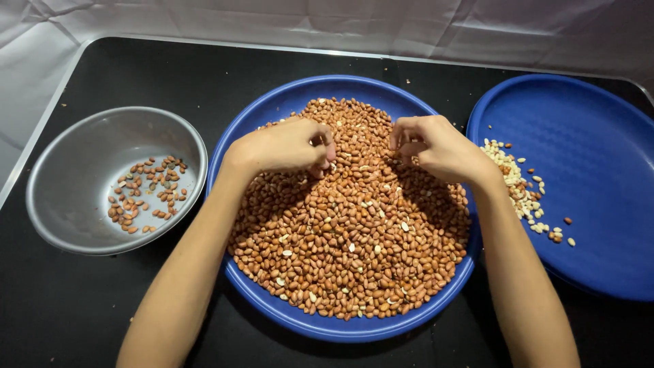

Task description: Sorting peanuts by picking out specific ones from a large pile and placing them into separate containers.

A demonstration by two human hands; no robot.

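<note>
A heap of red-skinned peanuts [354, 232] is piled in the centre blue plate [272, 109] on a black table [82, 313]. Both hands are set on the far part of the heap. The left hand [286, 146] is curled, fingertips pinched together on the nuts — whether a nut is actually held cannot be told. The right hand [432, 146] is likewise curled with fingers bunched at the heap's top; its contents are hidden too.

To the left, a metal bowl [75, 157] holds a few darker, mixed nuts [146, 194]. To the right, a second blue plate [593, 170] carries a small strip of pale skinless peanuts [518, 187] near its left edge.

Judged from the layout, sorting is best done with small pinches — odd nuts lifted singly, the heap spread thin so pale or spoiled pieces are exposed, and nothing swept over the rim.
</note>
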